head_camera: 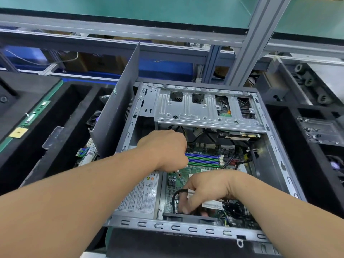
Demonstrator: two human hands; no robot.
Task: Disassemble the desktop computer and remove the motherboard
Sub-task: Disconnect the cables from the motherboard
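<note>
While lying on its side with the cover off, open computer case (188,228) at centre of the workbench, grey side panel (119,107) standing upright against its left edge. Silver drive cage (197,108) across the far end. Green motherboard (201,169) still seated on the case floor, blue and green memory slots (203,159) near its middle. Power supply (141,196) with a white label at the near left. Black foam trays (61,116) to either side. Left hand (167,149) knuckles up at the left end of the slots, fingers curled under; hold cannot tell. Right hand (206,189) nearer, fingers bent around a black cable (175,197) and a white connector (212,204), close to a black fan frame (188,217).
</note>
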